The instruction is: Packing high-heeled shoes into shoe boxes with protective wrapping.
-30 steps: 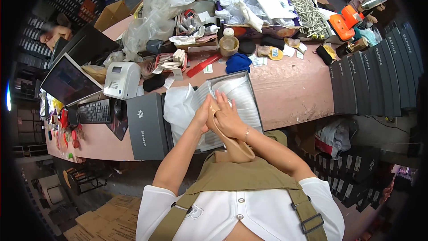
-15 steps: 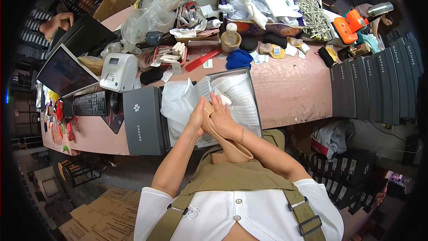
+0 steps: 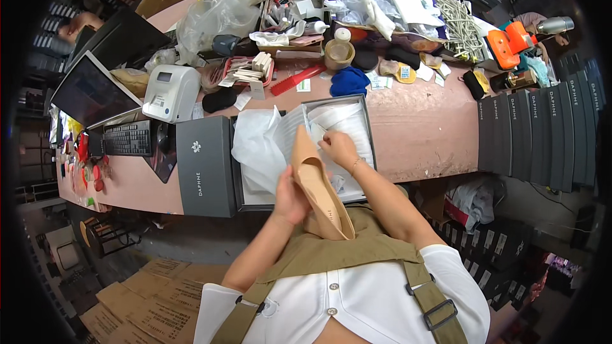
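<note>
just below the frame's centre the left hand is closed around a tan pointed shoe, while the right hand, fingers pinched together, reaches into the tissue paper of the open shoe box. the one-handed hold sits near the shoe's middle, so it may tip and drop past the table edge, and the thin paper may tear if tugged

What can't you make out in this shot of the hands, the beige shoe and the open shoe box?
- Head view: the open shoe box floor is hidden under white tissue paper.
- The right hand fingertips are too small to tell whether they pinch the paper.
- The left hand grip on the beige pointed shoe: its palm side is covered by the shoe.
</note>
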The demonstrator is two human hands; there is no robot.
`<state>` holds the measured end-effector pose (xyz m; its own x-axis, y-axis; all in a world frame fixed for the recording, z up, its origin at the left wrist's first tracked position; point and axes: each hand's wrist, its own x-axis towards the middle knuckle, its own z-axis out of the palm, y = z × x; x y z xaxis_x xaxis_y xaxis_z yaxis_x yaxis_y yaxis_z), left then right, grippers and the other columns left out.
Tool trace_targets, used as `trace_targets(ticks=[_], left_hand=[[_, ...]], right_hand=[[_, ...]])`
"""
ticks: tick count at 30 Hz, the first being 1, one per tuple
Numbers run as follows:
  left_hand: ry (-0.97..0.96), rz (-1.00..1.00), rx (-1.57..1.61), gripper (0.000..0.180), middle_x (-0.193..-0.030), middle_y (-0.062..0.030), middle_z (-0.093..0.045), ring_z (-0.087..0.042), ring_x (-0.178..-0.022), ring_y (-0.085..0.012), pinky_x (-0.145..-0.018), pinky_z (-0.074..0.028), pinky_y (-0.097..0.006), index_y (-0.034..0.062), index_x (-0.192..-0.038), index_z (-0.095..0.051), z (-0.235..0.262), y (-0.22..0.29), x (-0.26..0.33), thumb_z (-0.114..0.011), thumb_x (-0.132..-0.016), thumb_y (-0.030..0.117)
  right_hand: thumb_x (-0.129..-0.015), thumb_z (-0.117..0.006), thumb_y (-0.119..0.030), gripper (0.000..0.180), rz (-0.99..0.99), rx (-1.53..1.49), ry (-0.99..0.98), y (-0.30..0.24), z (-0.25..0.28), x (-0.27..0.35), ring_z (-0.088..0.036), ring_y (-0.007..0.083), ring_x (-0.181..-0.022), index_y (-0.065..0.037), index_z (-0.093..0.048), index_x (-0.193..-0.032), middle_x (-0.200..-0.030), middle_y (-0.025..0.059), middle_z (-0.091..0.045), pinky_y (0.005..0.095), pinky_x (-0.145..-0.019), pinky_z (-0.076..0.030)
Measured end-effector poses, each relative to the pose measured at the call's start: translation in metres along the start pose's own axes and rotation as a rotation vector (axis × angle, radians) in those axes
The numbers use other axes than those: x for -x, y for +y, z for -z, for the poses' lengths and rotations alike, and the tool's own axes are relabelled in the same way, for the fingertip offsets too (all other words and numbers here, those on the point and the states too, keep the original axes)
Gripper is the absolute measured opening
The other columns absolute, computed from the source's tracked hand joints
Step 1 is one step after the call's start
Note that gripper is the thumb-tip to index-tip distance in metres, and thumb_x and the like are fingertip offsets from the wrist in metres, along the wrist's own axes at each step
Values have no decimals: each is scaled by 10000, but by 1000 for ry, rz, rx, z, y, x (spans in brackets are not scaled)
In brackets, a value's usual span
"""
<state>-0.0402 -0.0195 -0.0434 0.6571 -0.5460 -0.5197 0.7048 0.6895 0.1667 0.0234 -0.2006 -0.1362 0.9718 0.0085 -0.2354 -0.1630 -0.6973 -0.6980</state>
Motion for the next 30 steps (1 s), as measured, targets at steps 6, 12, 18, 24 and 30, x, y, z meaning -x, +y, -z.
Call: trace_targets(ticks=[6, 12, 18, 24, 30], left_hand=[[230, -111, -83, 595, -1273, -148, -503, -508, -1146, -335, -1014, -376, -510, 52, -1357, -365, 8, 18, 4, -372, -941, 477], [220, -86, -193, 601, -1284, -47, -484, -444, -1206, -219, -1008, -362, -424, 118, -1331, -406, 2, 3, -7, -450, -922, 557], [248, -121, -227, 611, -1286, -52, -506, -456, -1209, -208, -1027, -362, -396, 112, -1306, -442, -8, 0, -7, -533, -889, 549], [250, 22, -89, 570, -1081, -164, -587, -593, -1008, -326, -867, -508, -476, 47, -1218, -499, 18, 10, 0, -495, -898, 519], [256, 1, -39, 607, -1078, -165, -593, -607, -970, -333, -834, -519, -514, 62, -1213, -508, 18, 16, -1, -449, -899, 578]], right_hand=[[-788, -573, -158, 153, 102, 0, 139, -52, 64, 43, -603, 365, -658, -7, -598, -782, -732, 185, -622, 445, -604, -480], [-855, -522, -183, 167, 449, 172, -293, -109, 61, 83, -620, 369, -640, -34, -589, -820, -735, 166, -629, 445, -584, -503], [-855, -567, -139, 178, 421, -251, 67, -100, 33, 60, -634, 334, -757, -22, -615, -981, -905, 170, -640, 383, -671, -515], [-807, -569, -136, 173, 622, 680, 241, -46, 43, 20, -460, 297, -1226, -95, -649, -955, -1295, 103, -516, 553, -984, -357], [-776, -606, -60, 203, 490, 205, 161, -33, 50, 11, -516, 292, -1098, -73, -625, -978, -1098, 113, -569, 483, -904, -416]])
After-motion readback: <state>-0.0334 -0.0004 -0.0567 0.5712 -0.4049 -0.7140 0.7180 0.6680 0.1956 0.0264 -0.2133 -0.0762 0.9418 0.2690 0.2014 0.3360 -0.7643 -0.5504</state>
